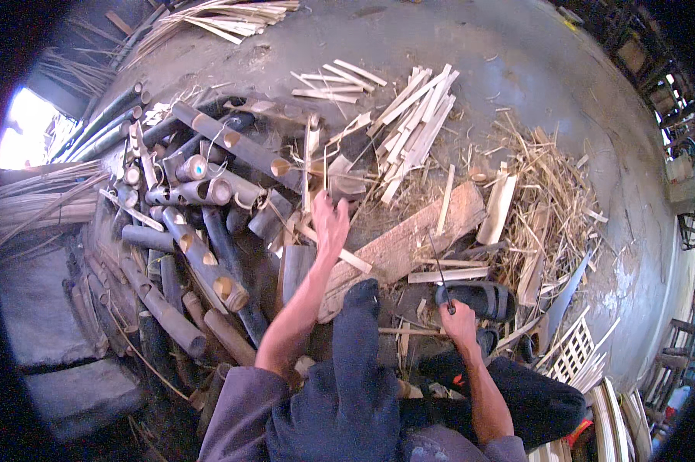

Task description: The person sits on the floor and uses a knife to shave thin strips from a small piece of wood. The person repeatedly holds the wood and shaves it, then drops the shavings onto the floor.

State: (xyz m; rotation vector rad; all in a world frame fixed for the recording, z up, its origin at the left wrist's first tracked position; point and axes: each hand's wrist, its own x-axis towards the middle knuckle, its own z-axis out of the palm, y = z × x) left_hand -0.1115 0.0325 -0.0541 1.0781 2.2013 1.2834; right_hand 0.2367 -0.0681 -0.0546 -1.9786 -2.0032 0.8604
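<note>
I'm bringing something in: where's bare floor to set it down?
Bare floor lies beyond the fanned split strips and right of the shavings heap. It's crowded on the left with bamboo tubes, and around the wooden plank and right hand.

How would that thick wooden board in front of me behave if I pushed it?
The wooden board looks long and thick, so it would probably be stiff and fairly heavy. Its broad, flat top suggests it would slide rather than roll.

Left hand well forward on outstretched arm; right hand fisted, farther back.
</note>
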